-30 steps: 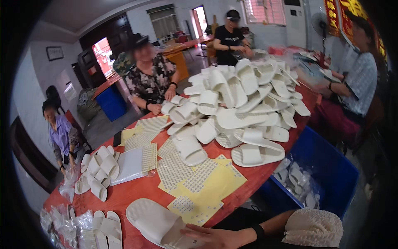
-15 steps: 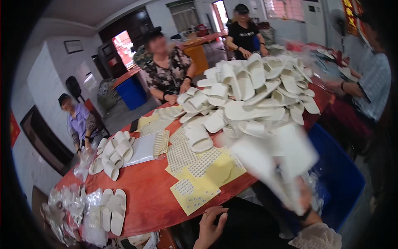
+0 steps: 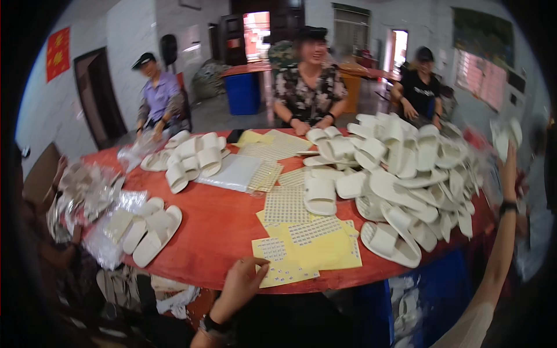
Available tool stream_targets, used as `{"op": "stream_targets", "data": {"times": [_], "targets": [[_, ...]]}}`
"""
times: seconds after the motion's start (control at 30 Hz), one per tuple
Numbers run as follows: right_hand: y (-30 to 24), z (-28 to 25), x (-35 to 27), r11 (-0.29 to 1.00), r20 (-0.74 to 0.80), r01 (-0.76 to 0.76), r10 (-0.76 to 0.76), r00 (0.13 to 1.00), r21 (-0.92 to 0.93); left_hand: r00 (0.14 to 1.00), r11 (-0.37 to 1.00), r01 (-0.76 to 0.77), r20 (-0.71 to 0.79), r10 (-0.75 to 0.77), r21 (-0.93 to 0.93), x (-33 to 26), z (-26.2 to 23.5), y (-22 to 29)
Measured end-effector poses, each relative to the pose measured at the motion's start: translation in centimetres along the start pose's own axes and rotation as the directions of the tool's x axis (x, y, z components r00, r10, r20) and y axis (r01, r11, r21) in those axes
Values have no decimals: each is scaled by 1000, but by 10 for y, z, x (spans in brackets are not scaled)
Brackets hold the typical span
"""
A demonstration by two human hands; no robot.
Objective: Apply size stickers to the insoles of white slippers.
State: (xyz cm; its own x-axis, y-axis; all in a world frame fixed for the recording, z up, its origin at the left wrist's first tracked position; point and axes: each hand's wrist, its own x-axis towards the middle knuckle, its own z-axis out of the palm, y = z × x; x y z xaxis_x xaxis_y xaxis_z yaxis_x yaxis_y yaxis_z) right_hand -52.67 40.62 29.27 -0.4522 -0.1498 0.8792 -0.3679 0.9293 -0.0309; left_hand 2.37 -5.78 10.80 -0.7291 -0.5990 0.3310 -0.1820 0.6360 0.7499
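Yellow sticker sheet (image 3: 277, 272) under curled left fingers (image 3: 250, 272), right hand (image 3: 507, 152) gripping white slippers (image 3: 505, 134)

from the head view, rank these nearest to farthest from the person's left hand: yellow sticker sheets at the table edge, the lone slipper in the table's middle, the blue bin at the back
1. yellow sticker sheets: at the near table edge, under the fingertips of the left hand.
2. lone slipper: mid-table, beyond the sheets, slightly right.
3. blue bin: on the floor past the table's far side.
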Motion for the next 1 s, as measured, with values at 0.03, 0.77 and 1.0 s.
{"op": "stream_targets", "data": {"times": [0.03, 0.77, 1.0], "targets": [[-20, 11, -4, 993, 22, 94, -96, 995, 74, 998, 999, 33, -53, -32, 20, 3, -9, -8], [-418, -103, -436, 240, -311, -908, -883, -351, 343, 855, 750, 514, -315, -412, 415, 33, -267, -435], [-406, -109, -398, 205, -312, -978, -933, -181, -45, 885, 889, 290, -452, -108, 354, 69, -252, -425]]}}
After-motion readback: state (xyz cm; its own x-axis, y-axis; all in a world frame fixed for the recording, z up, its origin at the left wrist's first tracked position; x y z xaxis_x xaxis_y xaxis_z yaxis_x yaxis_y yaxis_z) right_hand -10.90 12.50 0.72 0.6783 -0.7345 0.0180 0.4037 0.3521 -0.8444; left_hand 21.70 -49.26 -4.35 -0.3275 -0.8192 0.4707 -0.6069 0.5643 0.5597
